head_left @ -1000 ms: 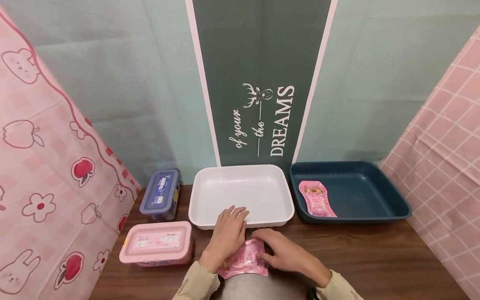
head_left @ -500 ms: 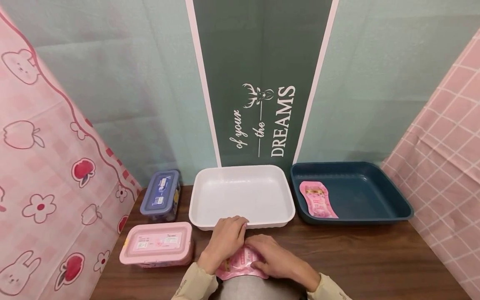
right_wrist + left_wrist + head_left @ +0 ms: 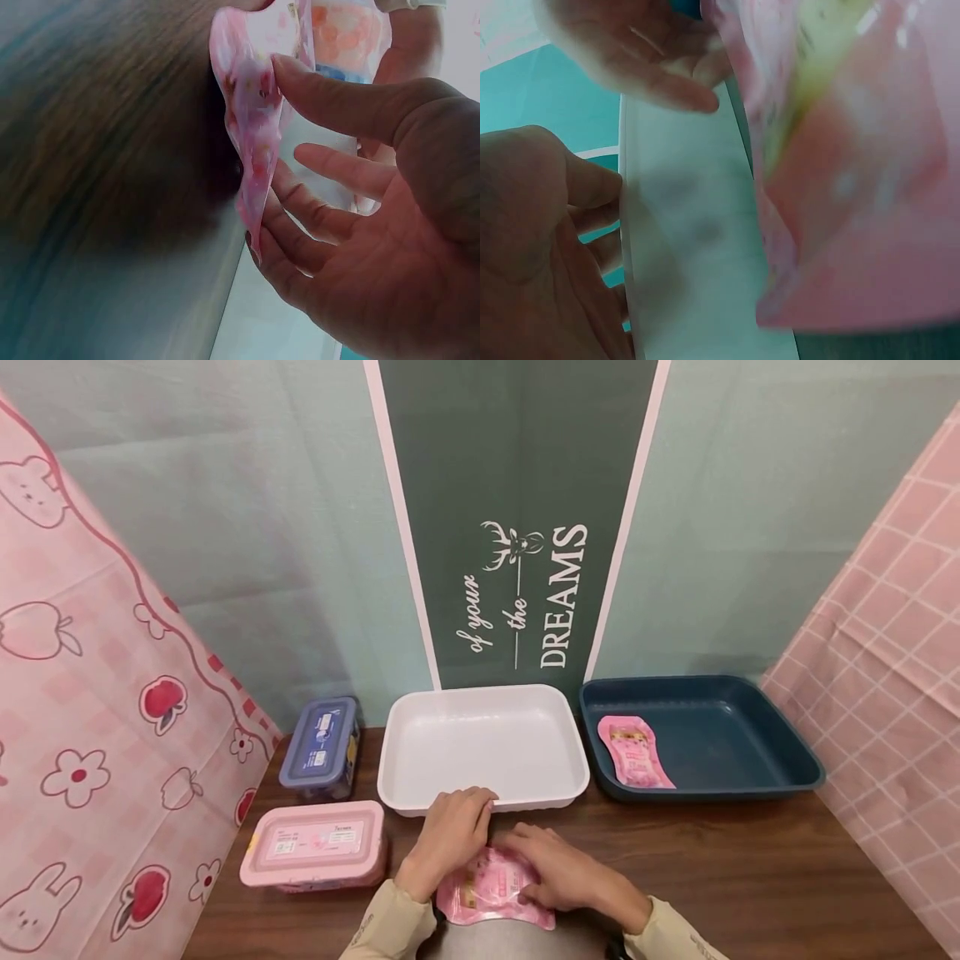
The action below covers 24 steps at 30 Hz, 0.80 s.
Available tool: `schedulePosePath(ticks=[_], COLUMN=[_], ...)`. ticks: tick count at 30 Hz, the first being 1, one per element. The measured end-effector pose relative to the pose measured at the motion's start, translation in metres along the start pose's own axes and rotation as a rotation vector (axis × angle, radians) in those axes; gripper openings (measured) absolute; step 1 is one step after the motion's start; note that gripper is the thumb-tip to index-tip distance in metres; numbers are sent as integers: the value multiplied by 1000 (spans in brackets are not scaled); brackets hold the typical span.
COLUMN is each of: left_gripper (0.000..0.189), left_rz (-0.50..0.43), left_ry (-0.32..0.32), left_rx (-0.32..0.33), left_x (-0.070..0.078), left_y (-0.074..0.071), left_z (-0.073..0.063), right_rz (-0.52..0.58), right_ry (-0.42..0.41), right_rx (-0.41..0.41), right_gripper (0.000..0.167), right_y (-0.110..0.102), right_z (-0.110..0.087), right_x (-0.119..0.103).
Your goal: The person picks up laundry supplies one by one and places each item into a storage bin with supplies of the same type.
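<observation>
My left hand (image 3: 450,837) bends its fingers over the near rim of a white tray (image 3: 483,747); in the left wrist view, its thumb lies against the tray's outer wall. With thumb and fingers on opposite faces, my right hand (image 3: 564,870) holds a shiny pink pouch (image 3: 491,887) by its right side. That grip shows closely in the right wrist view, where the pouch (image 3: 255,112) is edge-on. The pouch's upper left part is hidden behind my left hand in the head view. A similar pink pouch (image 3: 636,756) lies in the dark blue tray (image 3: 731,739).
A pink lidded box (image 3: 315,845) stands left of the white tray, with a blue lidded box (image 3: 321,745) behind it. The brown wooden table (image 3: 720,877) stretches to the right. Patterned cloths hang at the back and both sides.
The fingers of my left hand have drawn back from inside the white tray to its near rim. My right hand has shifted its hold on the pouch, which has moved slightly right.
</observation>
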<state>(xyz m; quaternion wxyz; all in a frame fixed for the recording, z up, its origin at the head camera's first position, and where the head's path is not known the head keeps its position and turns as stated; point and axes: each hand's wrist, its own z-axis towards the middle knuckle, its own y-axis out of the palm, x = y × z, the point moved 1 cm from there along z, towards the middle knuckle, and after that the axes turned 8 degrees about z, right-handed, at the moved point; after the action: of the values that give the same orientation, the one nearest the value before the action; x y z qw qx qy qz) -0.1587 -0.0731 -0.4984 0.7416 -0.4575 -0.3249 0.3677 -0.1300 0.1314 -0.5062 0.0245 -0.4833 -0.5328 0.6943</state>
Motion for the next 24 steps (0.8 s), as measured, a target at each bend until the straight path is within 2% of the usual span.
schedulePosePath(ticks=[8, 13, 18, 24], left_gripper=[15, 18, 26, 31], left_rz=[-20, -50, -108, -127], left_ry=[1, -25, -44, -46], left_rx=[30, -17, -76, -106], left_x=[0, 1, 3, 7], left_y=[-1, 1, 2, 4], left_z=[1, 2, 4, 9], right_rz=[81, 86, 141, 190], right_ry=[54, 48, 22, 13], right_rx=[-64, -68, -68, -56], right_gripper=[62, 58, 52, 49], right_y=[-10, -16, -23, -28], right_z=[-15, -22, -31, -41], right_x=[5, 12, 20, 28])
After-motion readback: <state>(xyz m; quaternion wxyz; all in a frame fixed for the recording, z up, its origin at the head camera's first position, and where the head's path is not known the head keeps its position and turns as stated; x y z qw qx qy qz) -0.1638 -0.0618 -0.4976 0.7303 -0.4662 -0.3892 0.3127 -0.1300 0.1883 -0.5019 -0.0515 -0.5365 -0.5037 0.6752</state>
